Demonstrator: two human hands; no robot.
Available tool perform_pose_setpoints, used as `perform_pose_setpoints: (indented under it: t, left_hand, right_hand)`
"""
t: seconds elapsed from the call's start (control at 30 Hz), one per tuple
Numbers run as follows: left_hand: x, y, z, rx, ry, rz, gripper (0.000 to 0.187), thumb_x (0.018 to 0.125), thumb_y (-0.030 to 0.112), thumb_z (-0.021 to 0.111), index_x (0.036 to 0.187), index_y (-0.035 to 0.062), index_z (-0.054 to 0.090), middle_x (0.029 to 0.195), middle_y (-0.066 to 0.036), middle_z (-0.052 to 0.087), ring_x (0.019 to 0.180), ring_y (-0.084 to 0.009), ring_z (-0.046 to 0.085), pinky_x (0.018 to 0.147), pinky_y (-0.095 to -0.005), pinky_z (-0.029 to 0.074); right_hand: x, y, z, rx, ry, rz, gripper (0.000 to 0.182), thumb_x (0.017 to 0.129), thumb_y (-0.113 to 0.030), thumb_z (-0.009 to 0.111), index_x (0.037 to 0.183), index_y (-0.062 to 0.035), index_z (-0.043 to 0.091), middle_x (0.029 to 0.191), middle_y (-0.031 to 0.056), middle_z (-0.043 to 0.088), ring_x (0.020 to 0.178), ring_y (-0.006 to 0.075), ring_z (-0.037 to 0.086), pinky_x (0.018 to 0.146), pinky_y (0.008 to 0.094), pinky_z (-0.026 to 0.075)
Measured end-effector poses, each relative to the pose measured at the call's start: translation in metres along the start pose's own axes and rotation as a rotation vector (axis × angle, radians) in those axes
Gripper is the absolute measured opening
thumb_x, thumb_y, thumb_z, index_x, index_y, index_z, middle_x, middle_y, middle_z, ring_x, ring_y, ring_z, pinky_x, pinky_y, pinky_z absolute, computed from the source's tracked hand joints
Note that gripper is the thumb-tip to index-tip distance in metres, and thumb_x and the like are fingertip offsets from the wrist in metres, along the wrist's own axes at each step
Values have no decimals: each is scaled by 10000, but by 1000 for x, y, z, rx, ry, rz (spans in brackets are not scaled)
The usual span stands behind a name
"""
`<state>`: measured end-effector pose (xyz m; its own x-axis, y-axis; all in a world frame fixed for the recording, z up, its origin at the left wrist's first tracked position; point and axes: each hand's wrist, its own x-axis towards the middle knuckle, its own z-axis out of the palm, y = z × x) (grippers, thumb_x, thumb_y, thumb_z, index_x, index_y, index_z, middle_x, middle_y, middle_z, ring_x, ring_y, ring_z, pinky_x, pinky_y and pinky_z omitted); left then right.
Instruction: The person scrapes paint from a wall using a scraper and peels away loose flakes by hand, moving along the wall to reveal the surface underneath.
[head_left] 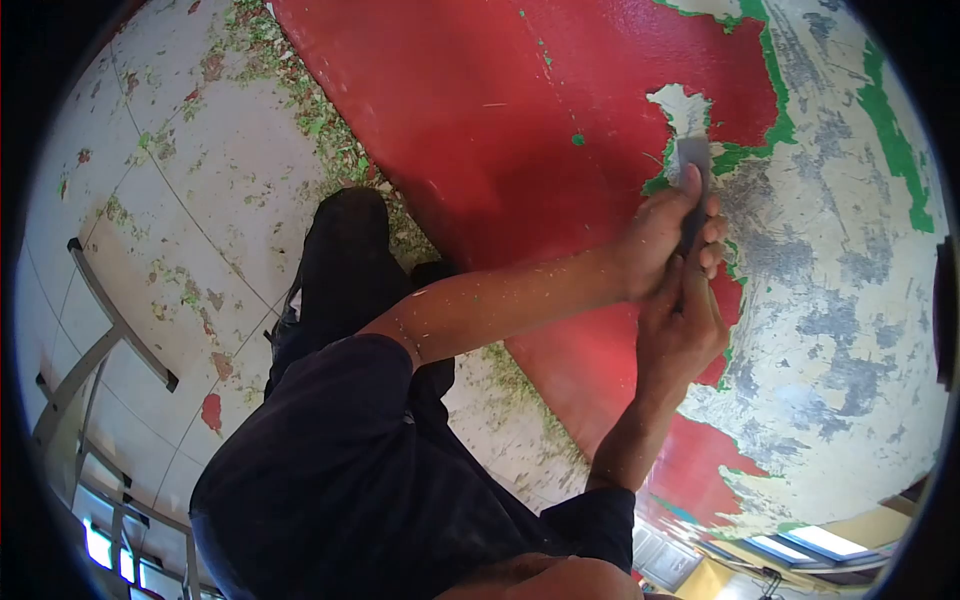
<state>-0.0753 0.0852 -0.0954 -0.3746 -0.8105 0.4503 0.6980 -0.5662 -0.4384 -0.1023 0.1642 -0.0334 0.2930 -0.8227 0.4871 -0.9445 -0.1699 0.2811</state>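
My left hand is wrapped round a scraper, its thumb pressed along the flat metal blade. Just below it, my right hand grips the lower end of the same tool, largely hiding the handle. The blade's tip rests against a pale bare patch in the red paint of the wall. Ragged green edges border the peeled area beside the hands. Small paint flecks cling to my left forearm.
Paint flakes lie along the foot of the wall and over the tiled floor. My shoe stands close to the wall. A metal-legged stand is at the left. Scraped grey-white wall spreads at the right.
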Motion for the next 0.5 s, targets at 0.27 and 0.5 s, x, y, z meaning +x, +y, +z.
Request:
perform_pose_setpoints:
  t: [0.27,0.5]
  left_hand:
    - [-1,16,8,84,79,-11,442,923,599,400,845,170,471,667,42,444,543,-101,470,588,-302,465]
    - [4,27,11,147,129,63,460,917,604,411,846,154,472,672,26,455,543,-123,477,569,-321,451]
  right_hand:
    - [6,-7,12,24,38,-49,142,789,4,614,894,-75,667,655,128,566,539,306,572,462,399,450]
    - [17,-12,15,11,-14,-30,164,803,8,614,931,-71,679,680,133,595,563,305,598,472,373,464]
